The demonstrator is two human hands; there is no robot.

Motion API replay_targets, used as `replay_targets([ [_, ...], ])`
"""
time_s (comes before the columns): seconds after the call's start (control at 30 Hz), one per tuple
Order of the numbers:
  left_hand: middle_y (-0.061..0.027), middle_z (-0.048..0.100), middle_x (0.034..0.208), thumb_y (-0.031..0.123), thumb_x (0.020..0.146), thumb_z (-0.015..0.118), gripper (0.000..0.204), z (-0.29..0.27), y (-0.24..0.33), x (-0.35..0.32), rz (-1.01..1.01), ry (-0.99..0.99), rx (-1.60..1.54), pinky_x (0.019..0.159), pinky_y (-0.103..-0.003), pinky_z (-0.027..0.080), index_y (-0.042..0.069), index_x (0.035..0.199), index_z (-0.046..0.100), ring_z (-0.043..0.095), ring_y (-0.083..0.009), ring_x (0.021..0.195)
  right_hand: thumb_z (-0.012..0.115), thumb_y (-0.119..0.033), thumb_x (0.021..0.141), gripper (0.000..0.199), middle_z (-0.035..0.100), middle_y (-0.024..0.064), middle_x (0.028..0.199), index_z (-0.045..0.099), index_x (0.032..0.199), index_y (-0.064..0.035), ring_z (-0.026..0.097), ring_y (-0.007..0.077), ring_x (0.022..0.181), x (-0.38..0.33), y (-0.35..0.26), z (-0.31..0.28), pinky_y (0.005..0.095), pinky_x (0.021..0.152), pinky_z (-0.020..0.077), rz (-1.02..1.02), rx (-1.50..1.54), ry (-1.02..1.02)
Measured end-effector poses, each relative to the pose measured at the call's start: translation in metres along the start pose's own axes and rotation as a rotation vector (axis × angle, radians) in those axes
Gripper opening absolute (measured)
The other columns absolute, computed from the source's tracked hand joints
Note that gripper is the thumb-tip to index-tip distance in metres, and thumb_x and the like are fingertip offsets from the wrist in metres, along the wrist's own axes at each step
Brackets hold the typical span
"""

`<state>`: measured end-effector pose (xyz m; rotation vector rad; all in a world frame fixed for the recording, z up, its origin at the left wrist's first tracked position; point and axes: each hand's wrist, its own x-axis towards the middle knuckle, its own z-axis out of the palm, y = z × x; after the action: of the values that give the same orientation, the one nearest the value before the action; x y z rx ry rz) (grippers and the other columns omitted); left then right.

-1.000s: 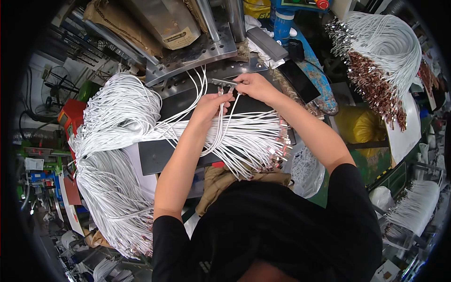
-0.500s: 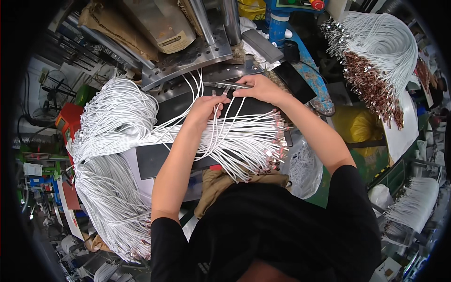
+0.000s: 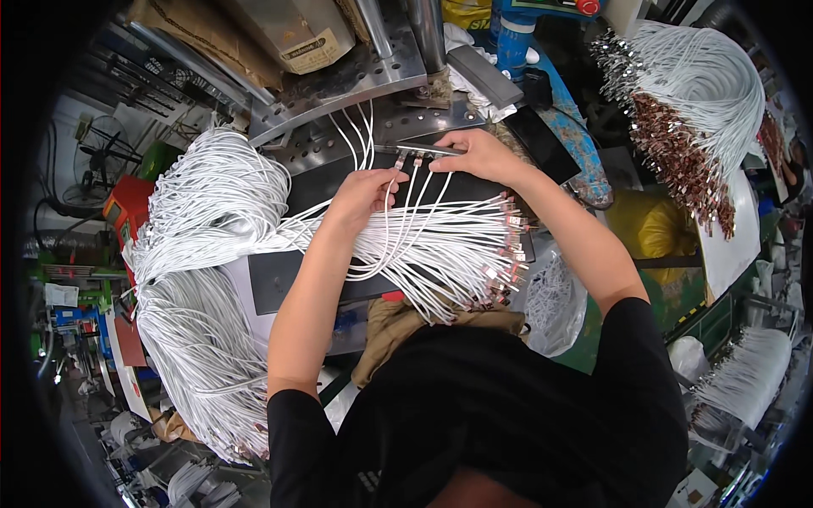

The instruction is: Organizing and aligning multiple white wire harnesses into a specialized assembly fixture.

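A huge heap of white cables [image 3: 203, 279] lies on the person's left side and spills down past the bench edge. It looks like most of the work is still waiting there, but that is only a guess from how the piles lie. A second big bunch [image 3: 694, 102] hangs at the far right, and its ends have brown and silver plugs on them. In the middle is a dark mat [image 3: 339, 182] on a metal plate [image 3: 356, 85] with holes. On the mat, a smaller fan of cables [image 3: 457, 245] lies flat with its plug ends pointing right, near the mat's right edge. These look like the ones being worked on. The left hand [image 3: 360, 195] is partly closed and pinches a few thin cables between finger and thumb, so they bend up toward the far side of the mat. The right hand [image 3: 478, 157] is curled around a thin silver bar [image 3: 423, 150] and holds it just beside the left fingertips. A few small plug tips [image 3: 408, 157] sit right at this bar. Three loose cable ends [image 3: 360, 135] curve away above the hands.
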<state>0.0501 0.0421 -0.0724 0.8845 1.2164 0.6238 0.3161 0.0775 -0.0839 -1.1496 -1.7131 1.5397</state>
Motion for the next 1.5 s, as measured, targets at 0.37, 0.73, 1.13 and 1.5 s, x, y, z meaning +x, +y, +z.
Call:
replay_targets([
  [0.37, 0.0019, 0.066, 0.085, 0.026, 0.099, 0.061, 0.026, 0.007, -0.006, -0.005, 0.059, -0.010, 0.089, 0.069, -0.023, 0.048, 0.004, 0.104, 0.073, 0.062, -0.0084, 0.072, 0.081, -0.019, 0.085, 0.037, 0.073, 0.0062, 0.098, 0.068, 0.113, 0.0014, 0.065, 0.0090, 0.087, 0.000, -0.004, -0.003, 0.0245, 0.078, 0.0499, -0.032, -0.012, -0.072],
  [0.73, -0.0035, 0.071, 0.090, 0.032, 0.101, 0.060, 0.035, 0.007, 0.005, -0.016, 0.110, 0.020, 0.353, 0.069, -0.024, 0.050, -0.001, 0.102, 0.072, 0.064, -0.0112, 0.073, 0.074, -0.025, 0.091, 0.033, 0.073, 0.0068, 0.093, 0.068, 0.114, -0.0026, 0.068, 0.0150, 0.082, -0.002, -0.033, -0.005, 0.0294, 0.076, 0.0515, 0.034, -0.464, -0.048],
  [1.13, -0.0043, 0.068, 0.089, 0.042, 0.102, 0.057, 0.048, -0.025, 0.052, 0.022, 0.084, 0.077, -0.092, 0.064, -0.021, 0.044, -0.001, 0.123, 0.061, 0.056, -0.0106, 0.065, 0.054, -0.016, 0.096, 0.022, 0.070, 0.0140, 0.103, 0.070, 0.106, -0.0063, 0.065, 0.0271, 0.096, 0.241, 0.004, -0.009, 0.0389, 0.087, 0.0523, -0.865, -0.785, 0.822],
  [1.5, 0.0008, 0.058, 0.072, 0.038, 0.101, 0.060, 0.042, -0.028, 0.048, -0.063, 0.204, 0.187, 0.246, 0.054, -0.021, 0.039, -0.002, 0.112, 0.067, 0.050, -0.0045, 0.058, 0.063, -0.015, 0.093, 0.009, 0.061, 0.0064, 0.082, 0.064, 0.090, -0.0061, 0.060, 0.0211, 0.076, 0.259, -0.015, -0.005, 0.0382, 0.067, 0.0501, -0.743, -0.262, 0.581],
])
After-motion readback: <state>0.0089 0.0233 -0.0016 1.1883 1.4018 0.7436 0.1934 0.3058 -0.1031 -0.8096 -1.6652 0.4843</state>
